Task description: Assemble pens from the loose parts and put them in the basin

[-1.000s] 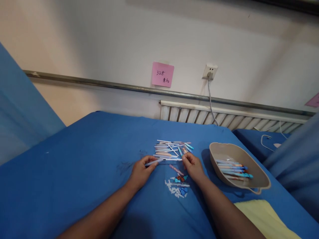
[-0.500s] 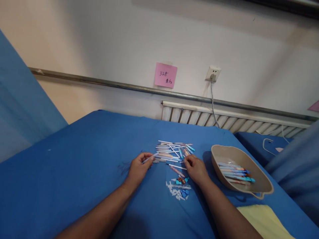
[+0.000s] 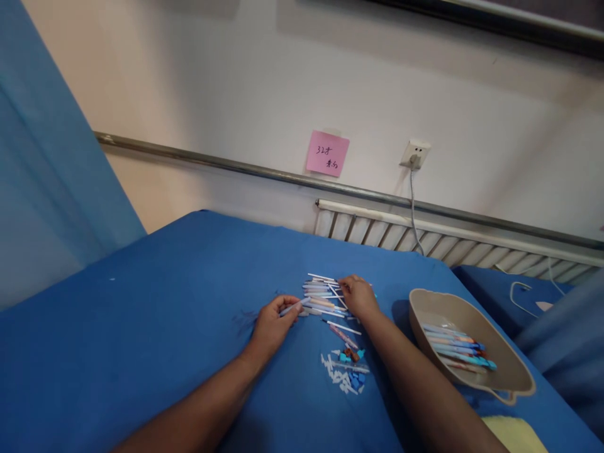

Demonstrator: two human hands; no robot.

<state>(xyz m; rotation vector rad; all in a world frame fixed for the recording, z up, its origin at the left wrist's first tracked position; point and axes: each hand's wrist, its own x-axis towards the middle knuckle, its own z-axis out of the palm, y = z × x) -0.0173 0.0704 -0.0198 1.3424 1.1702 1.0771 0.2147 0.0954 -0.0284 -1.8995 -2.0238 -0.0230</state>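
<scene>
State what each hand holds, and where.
Left hand: pale pen barrel, pinched around its middle. Right hand: at the pen parts; hold can't be told.

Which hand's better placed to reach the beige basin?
Right, I'd judge: the right hand is nearer the beige basin, while the left hand is farther and holds a pale pen barrel.

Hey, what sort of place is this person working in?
Probably an indoor workstation, perhaps a curtained booth: pen barrels lie on a blue-covered table, a blue curtain hangs at the left, and a radiator runs along the wall.
</scene>
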